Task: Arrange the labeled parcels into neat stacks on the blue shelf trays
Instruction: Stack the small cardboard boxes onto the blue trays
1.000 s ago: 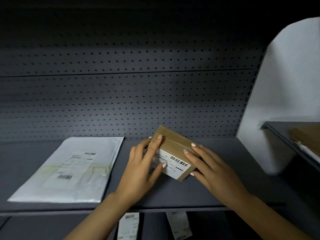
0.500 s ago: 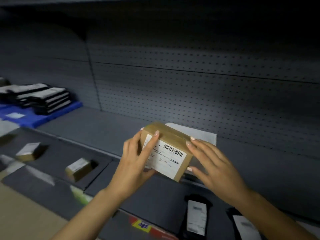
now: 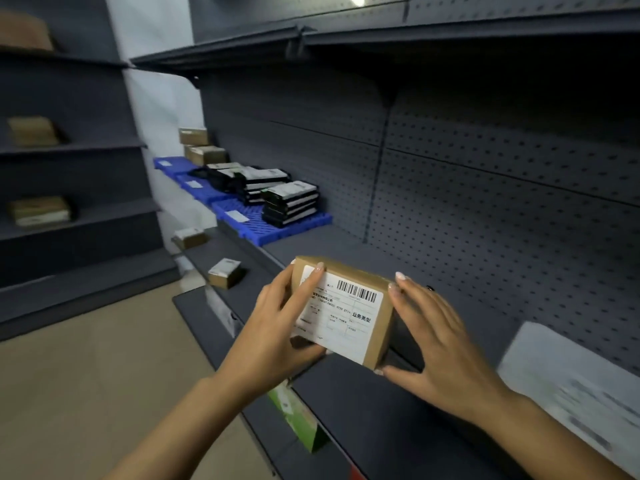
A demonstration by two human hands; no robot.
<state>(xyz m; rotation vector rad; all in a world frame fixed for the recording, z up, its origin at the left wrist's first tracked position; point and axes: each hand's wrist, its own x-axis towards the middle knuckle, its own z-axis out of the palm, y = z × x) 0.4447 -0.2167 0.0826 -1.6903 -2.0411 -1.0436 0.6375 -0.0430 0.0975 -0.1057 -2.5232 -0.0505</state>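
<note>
Far-left shelf boxes (image 3: 33, 131) blurred; labels unreadable. White mailer (image 3: 568, 386) at right blurred, cut off by frame edge. Green item (image 3: 294, 420) on lower shelf partly hidden under left forearm.

Brown parcel (image 3: 346, 313) held in air above grey shelf (image 3: 363, 393), label facing up, barcode visible. Parcel clamped from 2 sides: left hand (image 3: 277, 337) wrapped round left end, right hand (image 3: 440, 344) pinching right end between fingertips and thumb.

Blue trays (image 3: 256, 220) seen far along shelf, black-and-white parcel stacks (image 3: 289, 202) on them. Pegboard back panel (image 3: 485, 188) dark grey. Floor (image 3: 86, 375) tan.

Bare shelf (image 3: 346, 251) before stacked blue trays (image 3: 298, 226)
</note>
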